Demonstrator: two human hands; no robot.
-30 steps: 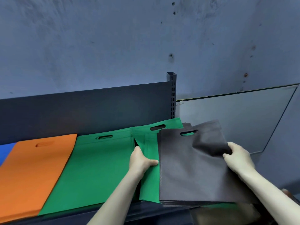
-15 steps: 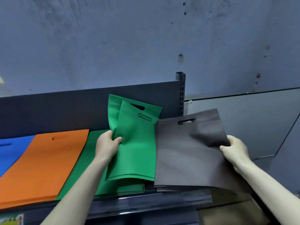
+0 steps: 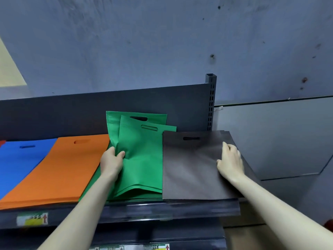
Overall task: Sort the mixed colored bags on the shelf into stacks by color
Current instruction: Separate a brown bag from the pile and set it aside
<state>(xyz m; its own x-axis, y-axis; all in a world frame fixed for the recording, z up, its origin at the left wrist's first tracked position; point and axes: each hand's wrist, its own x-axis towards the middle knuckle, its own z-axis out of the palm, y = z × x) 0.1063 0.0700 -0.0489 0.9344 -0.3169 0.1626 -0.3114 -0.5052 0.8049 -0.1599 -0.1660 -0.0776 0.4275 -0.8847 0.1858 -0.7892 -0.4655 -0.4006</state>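
Note:
Two green bags point(image 3: 142, 154) are lifted and tilted up against the shelf's back panel, and my left hand point(image 3: 111, 159) grips their left edge. Beneath them lies a flat green stack point(image 3: 93, 184). To the right a grey bag stack point(image 3: 191, 166) lies flat on the shelf. My right hand point(image 3: 229, 159) rests on its right side with fingers fairly straight. An orange stack point(image 3: 59, 168) and a blue stack point(image 3: 19, 159) lie to the left.
The dark shelf front edge point(image 3: 144, 212) carries a yellow-green price label point(image 3: 32, 219). A perforated upright post point(image 3: 211, 101) ends the back panel. A glass pane point(image 3: 270, 138) leans against the wall on the right. A red sliver point(image 3: 2, 142) shows at far left.
My right hand let go of the grey bag's edge, and the bag now lies flat with that hand resting on top. My left hand still holds the raised green bags.

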